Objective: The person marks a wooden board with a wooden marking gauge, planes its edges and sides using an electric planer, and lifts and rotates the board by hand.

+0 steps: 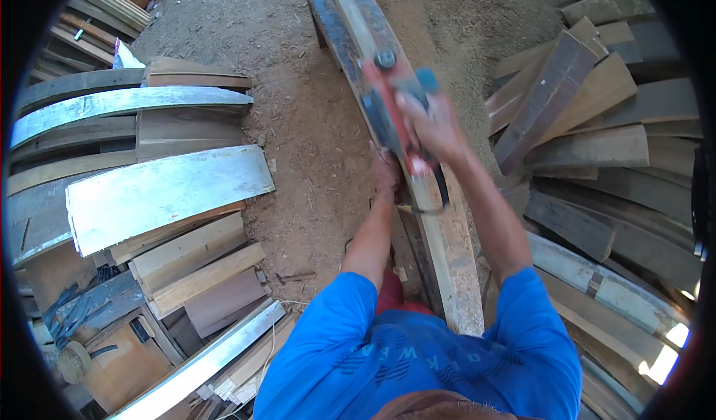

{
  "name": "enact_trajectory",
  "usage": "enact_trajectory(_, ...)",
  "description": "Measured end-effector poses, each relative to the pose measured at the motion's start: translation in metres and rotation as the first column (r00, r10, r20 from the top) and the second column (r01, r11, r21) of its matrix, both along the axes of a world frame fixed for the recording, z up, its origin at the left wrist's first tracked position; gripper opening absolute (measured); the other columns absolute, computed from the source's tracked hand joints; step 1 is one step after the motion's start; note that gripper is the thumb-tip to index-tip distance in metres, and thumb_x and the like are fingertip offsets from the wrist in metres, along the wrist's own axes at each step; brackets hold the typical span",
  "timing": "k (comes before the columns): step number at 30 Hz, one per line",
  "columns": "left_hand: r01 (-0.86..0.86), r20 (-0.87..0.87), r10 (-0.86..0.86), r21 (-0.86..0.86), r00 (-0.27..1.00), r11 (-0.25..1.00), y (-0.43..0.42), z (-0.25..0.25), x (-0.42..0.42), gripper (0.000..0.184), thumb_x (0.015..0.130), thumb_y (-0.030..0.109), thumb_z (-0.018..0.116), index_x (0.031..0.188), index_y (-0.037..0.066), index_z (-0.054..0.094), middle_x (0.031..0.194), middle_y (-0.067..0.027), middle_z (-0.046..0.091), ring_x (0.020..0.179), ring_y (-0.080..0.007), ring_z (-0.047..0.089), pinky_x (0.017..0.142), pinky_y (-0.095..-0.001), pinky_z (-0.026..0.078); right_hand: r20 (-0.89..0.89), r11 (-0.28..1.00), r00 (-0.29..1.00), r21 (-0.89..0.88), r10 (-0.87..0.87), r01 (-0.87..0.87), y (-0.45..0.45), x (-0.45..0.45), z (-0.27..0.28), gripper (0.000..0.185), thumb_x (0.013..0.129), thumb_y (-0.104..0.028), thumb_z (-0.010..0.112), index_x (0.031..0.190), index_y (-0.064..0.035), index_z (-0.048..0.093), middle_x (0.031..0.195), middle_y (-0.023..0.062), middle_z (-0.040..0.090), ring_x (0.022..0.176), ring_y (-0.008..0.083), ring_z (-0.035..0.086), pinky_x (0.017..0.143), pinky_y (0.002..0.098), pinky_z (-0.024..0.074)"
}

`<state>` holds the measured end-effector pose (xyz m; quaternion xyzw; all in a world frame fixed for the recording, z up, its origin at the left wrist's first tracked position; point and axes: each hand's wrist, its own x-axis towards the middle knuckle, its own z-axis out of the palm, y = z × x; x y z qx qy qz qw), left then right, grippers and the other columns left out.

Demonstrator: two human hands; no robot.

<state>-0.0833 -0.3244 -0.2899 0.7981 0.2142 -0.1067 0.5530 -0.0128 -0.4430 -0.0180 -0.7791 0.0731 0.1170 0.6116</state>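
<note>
A red power planer [391,107] with a dark round knob at its front rests on a long pale wooden strip [440,260]. The strip lies lengthwise along a narrow wooden bench [462,271]. Wrapped round the planer's handle, my right hand [432,125] is partly blurred. My left hand [385,168] is low on the left side of the strip, beside the planer's rear end; its fingers are partly hidden and hard to make out. A dark cord [445,189] loops down behind the planer.
Stacked boards [171,189] fill the left side, and more planks [589,144] are piled on the right. Sandy ground [298,122] with shavings shows beside the bench. A small hammer-like tool [296,277] lies on the ground at the left.
</note>
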Motion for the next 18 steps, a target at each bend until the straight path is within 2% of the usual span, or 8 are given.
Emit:
enact_trajectory(1,-0.166,-0.019,0.171,-0.352,0.985,0.921,-0.003,-0.016,0.003,0.068,0.109,0.044,0.04,0.16,0.001,0.027,0.135,-0.0356,0.059,0.124,-0.0504,0.059,0.102,-0.0517,0.048,0.211,0.992,0.975,-0.119,0.067,-0.042,-0.008,-0.045,-0.003,0.031,0.102,-0.032,0.057,0.087,-0.0063,0.062,0.064,-0.0007,0.054,0.055,0.0082,0.053,0.05,0.0306,0.0425)
enact_trajectory(2,-0.303,-0.097,0.32,-0.65,0.942,0.697,-0.005,-0.047,0.008,0.068,0.109,0.044,0.039,0.159,-0.001,0.028,0.137,-0.0353,0.057,0.126,-0.0497,0.058,0.104,-0.0507,0.048,0.16,0.995,0.986,-0.095,0.048,-0.033,-0.015,-0.096,-0.009,0.028,0.102,-0.031,0.055,0.099,-0.0041,0.063,0.068,0.0,0.057,0.058,0.009,0.056,0.053,0.0303,0.0453)
enact_trajectory(3,-0.308,-0.078,0.341,-0.646,0.937,0.699,-0.007,-0.053,0.005,0.069,0.109,0.044,0.039,0.159,-0.002,0.028,0.14,-0.0351,0.056,0.129,-0.049,0.056,0.106,-0.0498,0.047,-0.319,0.998,0.946,0.044,0.06,-0.048,-0.027,-0.146,0.01,0.034,0.101,-0.034,0.06,0.104,-0.0004,0.062,0.077,0.0059,0.062,0.073,0.0182,0.062,0.069,0.0376,0.0511)
enact_trajectory(4,-0.312,-0.058,0.361,-0.642,0.931,0.7,-0.009,-0.057,0.002,0.069,0.109,0.044,0.038,0.158,-0.003,0.028,0.142,-0.0349,0.054,0.131,-0.0483,0.055,0.107,-0.0489,0.046,-0.3,0.998,0.953,-0.026,0.041,-0.051,-0.033,-0.193,0.009,0.035,0.099,-0.031,0.063,0.113,0.0016,0.062,0.086,0.0114,0.067,0.085,0.0243,0.068,0.079,0.0397,0.0533)
enact_trajectory(6,-0.062,0.155,0.054,0.046,0.986,0.997,-0.006,-0.038,-0.002,0.07,0.11,0.045,0.037,0.158,-0.005,0.028,0.147,-0.0346,0.05,0.136,-0.0469,0.051,0.111,-0.0473,0.043,-0.193,0.999,0.981,-0.04,-0.028,0.021,-0.04,-0.288,-0.005,0.042,0.096,-0.03,0.065,0.122,0.0034,0.062,0.1,0.0191,0.07,0.095,0.0285,0.069,0.088,0.0422,0.0537)
enact_trajectory(11,-0.054,0.228,0.054,-0.004,0.972,0.999,-0.004,-0.039,-0.005,0.069,0.109,0.045,0.037,0.158,-0.003,0.028,0.151,-0.0351,0.045,0.139,-0.0478,0.047,0.114,-0.0473,0.04,-0.258,0.998,0.964,-0.011,-0.069,0.069,-0.032,-0.306,-0.007,0.042,0.097,-0.029,0.065,0.122,0.0053,0.062,0.099,0.0204,0.07,0.094,0.0295,0.07,0.087,0.0428,0.0538)
enact_trajectory(15,-0.026,0.179,0.036,-0.058,0.983,0.998,-0.003,-0.037,-0.007,0.068,0.109,0.044,0.037,0.159,-0.002,0.028,0.15,-0.0344,0.046,0.138,-0.0481,0.048,0.113,-0.0484,0.04,-0.379,0.997,0.923,0.024,-0.06,0.074,-0.012,-0.178,0.015,0.037,0.099,-0.03,0.063,0.114,0.0036,0.062,0.08,0.0164,0.067,0.084,0.0272,0.07,0.077,0.0435,0.0537)
enact_trajectory(18,-0.011,0.144,0.027,-0.113,0.989,0.993,-0.001,-0.047,-0.007,0.067,0.109,0.043,0.037,0.159,-0.001,0.028,0.15,-0.0338,0.047,0.137,-0.0484,0.049,0.113,-0.0492,0.041,0.086,0.992,0.995,-0.119,-0.042,0.052,0.006,-0.068,0.009,0.041,0.101,-0.041,0.057,0.081,-0.0057,0.064,0.065,0.0019,0.058,0.056,0.0121,0.058,0.055,0.0358,0.0484)
